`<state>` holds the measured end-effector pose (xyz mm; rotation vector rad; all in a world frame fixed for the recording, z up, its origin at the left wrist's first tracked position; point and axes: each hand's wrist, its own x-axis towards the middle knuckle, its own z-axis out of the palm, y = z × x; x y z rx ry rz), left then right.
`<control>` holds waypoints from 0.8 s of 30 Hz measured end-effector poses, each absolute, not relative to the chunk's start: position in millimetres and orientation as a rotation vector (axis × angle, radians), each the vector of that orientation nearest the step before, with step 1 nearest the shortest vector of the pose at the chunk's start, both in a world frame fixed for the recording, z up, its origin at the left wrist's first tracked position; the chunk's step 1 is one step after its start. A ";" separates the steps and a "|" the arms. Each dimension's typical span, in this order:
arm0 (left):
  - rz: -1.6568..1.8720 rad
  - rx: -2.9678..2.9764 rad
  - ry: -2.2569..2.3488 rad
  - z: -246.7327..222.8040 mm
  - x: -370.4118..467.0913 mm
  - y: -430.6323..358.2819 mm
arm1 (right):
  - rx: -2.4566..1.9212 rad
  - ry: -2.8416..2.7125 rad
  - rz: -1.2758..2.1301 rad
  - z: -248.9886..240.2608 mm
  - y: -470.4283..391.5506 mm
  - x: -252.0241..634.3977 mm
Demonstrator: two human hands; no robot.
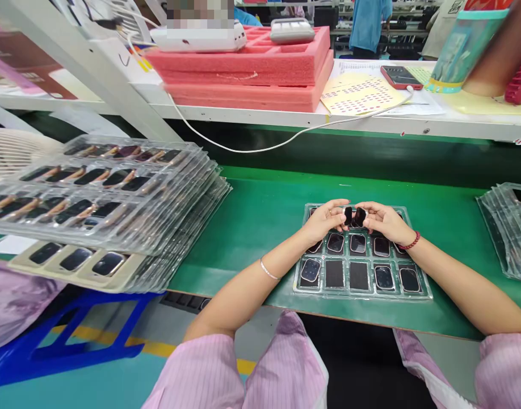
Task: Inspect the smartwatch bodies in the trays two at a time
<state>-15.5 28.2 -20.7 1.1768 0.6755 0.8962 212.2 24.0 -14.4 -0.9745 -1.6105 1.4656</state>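
My left hand [327, 219] pinches a smartwatch case [348, 216] with a dark screen. Close beside it, my right hand [379, 218] grips another smartwatch case [360, 216], tilted towards the first. Both are raised over the far rows of a clear plastic tray [362, 294] on the green bench. Rows of watch cases lie in the tray's pockets, among them one at the near left [310, 270] and one at the near right [410, 280]. Two pockets in the near row show only a dark pad [359, 276]. My hands cover part of the back row.
To the left rises a tall, leaning stack of clear trays [158, 210] with watch cases, overhanging the bench edge. More stacked trays [505, 238] stand at the far right. A shelf [260, 115] behind carries red foam blocks [243, 94], a phone [400, 77] and a dangling white cable [243, 151].
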 end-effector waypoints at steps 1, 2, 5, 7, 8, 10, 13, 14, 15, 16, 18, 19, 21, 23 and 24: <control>0.902 1.177 0.678 -21.1 -15.6 28.2 | -0.981 -1.582 1.490 -14.2 24.0 212.1; 0.910 1.180 0.683 -21.5 -15.5 28.2 | -0.989 -1.545 1.515 -14.1 24.3 212.1; 0.947 1.211 0.710 -22.9 -14.6 28.0 | -1.011 -1.455 1.555 -14.2 25.2 211.9; 0.968 1.251 0.737 -23.9 -13.0 27.3 | -1.008 -1.449 1.544 -14.6 25.4 211.1; 0.974 1.273 0.757 -24.5 -12.0 26.8 | -1.005 -1.463 1.524 -14.9 25.4 210.6; 0.975 1.318 0.802 -25.5 -9.8 25.3 | -1.001 -1.511 1.468 -15.7 25.0 209.4; 0.981 1.369 0.846 -26.3 -7.1 22.9 | -1.006 -1.576 1.407 -16.4 23.9 208.0; 0.985 1.379 0.851 -26.2 -6.6 22.3 | -1.007 -1.590 1.401 -16.2 23.4 207.6; 0.988 1.385 0.857 -25.9 -6.4 21.9 | -1.008 -1.600 1.399 -15.8 22.9 207.4; 0.989 1.388 0.866 -25.3 -6.4 21.6 | -1.008 -1.605 1.398 -15.1 22.4 207.1; 0.987 1.388 0.894 -23.8 -7.0 21.2 | -1.006 -1.594 1.400 -13.1 21.4 206.8; 0.982 1.384 0.910 -22.9 -7.6 21.1 | -1.005 -1.581 1.406 -12.0 20.9 206.7; 0.962 1.378 0.934 -21.3 -9.0 21.0 | -1.012 -1.552 1.429 -10.0 20.2 206.7; 0.941 1.385 0.939 -20.4 -10.3 20.8 | -1.026 -1.541 1.451 -8.6 19.7 207.0; 0.937 1.393 0.933 -20.3 -10.8 20.7 | -1.031 -1.544 1.456 -8.3 19.6 207.2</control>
